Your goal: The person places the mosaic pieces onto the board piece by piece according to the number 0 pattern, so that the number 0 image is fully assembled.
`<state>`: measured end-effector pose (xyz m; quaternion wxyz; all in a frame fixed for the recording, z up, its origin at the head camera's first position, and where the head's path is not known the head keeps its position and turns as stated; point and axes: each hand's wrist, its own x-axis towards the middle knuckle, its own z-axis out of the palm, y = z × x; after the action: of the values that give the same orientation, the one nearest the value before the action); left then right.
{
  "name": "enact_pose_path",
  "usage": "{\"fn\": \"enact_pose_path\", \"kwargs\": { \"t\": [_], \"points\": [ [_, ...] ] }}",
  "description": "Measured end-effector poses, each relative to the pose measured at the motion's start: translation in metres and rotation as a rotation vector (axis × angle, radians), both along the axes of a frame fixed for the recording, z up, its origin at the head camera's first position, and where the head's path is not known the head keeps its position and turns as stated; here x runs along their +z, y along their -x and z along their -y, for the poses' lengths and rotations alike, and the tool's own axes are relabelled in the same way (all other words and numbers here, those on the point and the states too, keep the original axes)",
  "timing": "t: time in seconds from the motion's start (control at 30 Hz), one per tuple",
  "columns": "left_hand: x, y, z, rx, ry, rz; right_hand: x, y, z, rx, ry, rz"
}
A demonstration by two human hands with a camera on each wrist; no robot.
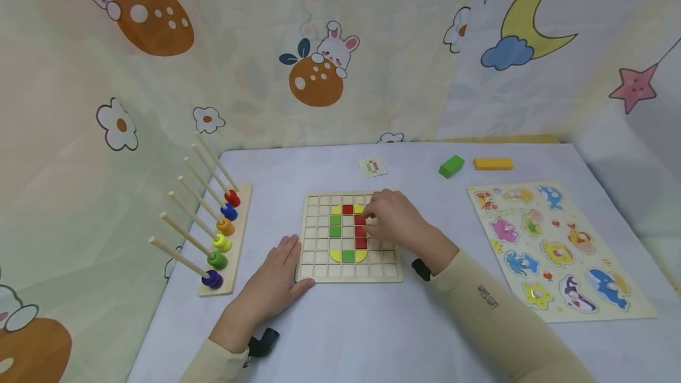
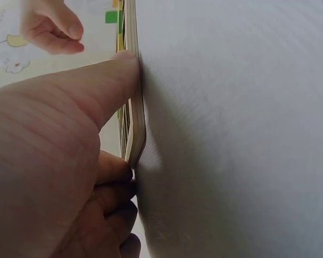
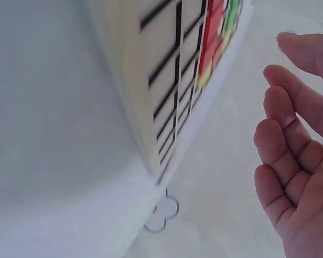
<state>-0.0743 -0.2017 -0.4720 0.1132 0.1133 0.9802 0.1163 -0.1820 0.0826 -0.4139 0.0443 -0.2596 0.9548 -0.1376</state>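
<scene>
A wooden grid board (image 1: 314, 247) lies in the middle of the white table, with a ring of small red tiles (image 1: 361, 243), green tiles (image 1: 335, 231) and rounded yellow tiles (image 1: 335, 256) in its cells. My left hand (image 1: 273, 273) rests at the board's front left corner, fingers extended along the left side. Its thumb (image 2: 121, 72) touches the front edge in the left wrist view. Over the right part of the board hovers my right hand (image 1: 396, 220); in the right wrist view, its fingers (image 3: 274, 142) are loosely bent, thumb apart, holding nothing.
On the left stands a peg rack (image 1: 242, 211) with colored rings on slanting-looking rods. Behind the board lies a small pattern card (image 1: 373, 166). A green block (image 1: 451, 166) and a yellow block (image 1: 493, 164) lie at the back right, behind a sea-animal puzzle board (image 1: 532, 276).
</scene>
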Motion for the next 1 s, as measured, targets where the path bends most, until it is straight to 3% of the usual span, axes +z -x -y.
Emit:
{"fn": "enact_pose_path", "kwargs": {
  "t": [0.43,0.67,1.0],
  "points": [
    [0.000,0.000,-0.001,0.003,-0.008,0.001,0.009,-0.012,-0.048,-0.079,0.074,-0.063],
    [0.000,0.000,-0.001,-0.001,-0.013,0.001,0.004,-0.019,-0.074,-0.147,0.053,-0.029],
    [0.002,-0.001,-0.001,-0.006,-0.002,-0.001,-0.007,-0.033,-0.101,-0.154,0.034,-0.023]
  ]
}}
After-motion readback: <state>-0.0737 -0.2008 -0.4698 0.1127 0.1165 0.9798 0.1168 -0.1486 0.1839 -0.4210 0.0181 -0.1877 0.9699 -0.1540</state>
